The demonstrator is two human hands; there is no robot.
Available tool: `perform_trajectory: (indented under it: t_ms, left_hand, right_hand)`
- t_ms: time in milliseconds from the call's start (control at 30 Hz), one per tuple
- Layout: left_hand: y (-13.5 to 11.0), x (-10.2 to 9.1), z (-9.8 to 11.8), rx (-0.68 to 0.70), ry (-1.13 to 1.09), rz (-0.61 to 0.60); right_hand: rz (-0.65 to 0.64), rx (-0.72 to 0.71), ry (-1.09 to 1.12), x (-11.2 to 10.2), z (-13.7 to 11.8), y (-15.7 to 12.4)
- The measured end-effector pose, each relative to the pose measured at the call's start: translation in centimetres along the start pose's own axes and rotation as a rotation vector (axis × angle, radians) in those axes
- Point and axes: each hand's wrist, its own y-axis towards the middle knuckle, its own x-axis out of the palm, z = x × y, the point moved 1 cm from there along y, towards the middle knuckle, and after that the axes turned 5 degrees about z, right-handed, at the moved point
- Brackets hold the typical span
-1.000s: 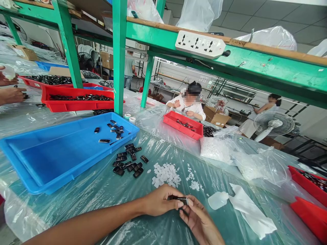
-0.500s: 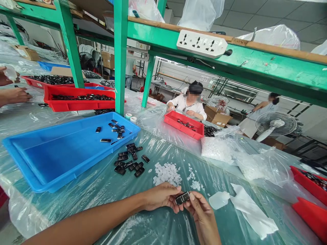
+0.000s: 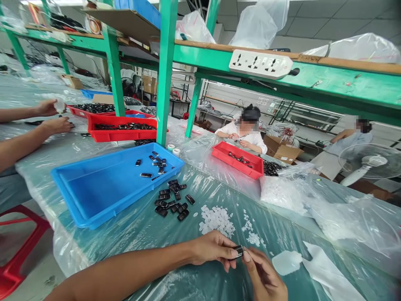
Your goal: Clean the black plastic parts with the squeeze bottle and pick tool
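Now the left hand (image 3: pixel 213 250) holds one black piece (image 3: pixel 237 252) above the desk (image 3: pixel 131 236), with thumb and fingers closed around it, and the narrow fingers of the right hand (image 3: pixel 266 274) pinch its right end. Seen from this piece, a heap of white bits (image 3: pixel 216 221) lies at 11 o'clock, loose black pieces (image 3: pixel 183 215) at 10 o'clock, with the blue tray (image 3: pixel 103 184) just beyond. One whitish bottle (image 3: pixel 287 262) lies at 3 o'clock.

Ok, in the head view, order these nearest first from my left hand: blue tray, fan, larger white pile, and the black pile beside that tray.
1. White pile: just beyond your left hand.
2. Black pile: farther, to the left.
3. Blue tray: left, past the black pile.
4. Fan: far right.
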Motion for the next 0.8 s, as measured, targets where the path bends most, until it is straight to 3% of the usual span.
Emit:
perform_trajectory:
  t_ms: [67,167,233,367,500,567,700,800]
  left_hand:
    - [0.1,-0.2,-0.2,0.018,0.039,0.008]
    - [0.5,-0.6,-0.5,-0.002,0.150,0.014]
    - [0.9,-0.7,-0.6,-0.007,0.200,0.024]
    - [1.5,-0.8,0.5,0.051,0.189,0.112]
    - [0.5,-2.0,4.7,0.133,0.301,0.263]
    - [-0.8,-3.5,7.6,0.227,0.500,0.439]
    - [-4.4,-8.1,12.8,0.341,0.666,0.695]
    - [-7.2,-11.9,15.6,0.378,0.844,0.926]
  right_hand:
    - [0.030,-0.006,-0.005,0.2,0.2,-0.1]
    - [-0.032,-0.011,0.045,0.7,0.2,-0.1]
    - [-0.058,0.056,0.068,0.8,0.1,-0.1]
    - [0.020,0.159,0.022,0.4,-0.8,0.1]
    - [0.030,0.275,-0.050,-0.3,-2.0,0.2]
    - [0.019,0.316,-0.060,-0.4,-2.3,0.2]
    - [-0.020,0.246,-0.029,-0.3,-2.2,0.0]
    - [-0.062,0.230,-0.017,-0.2,-2.0,0.0]
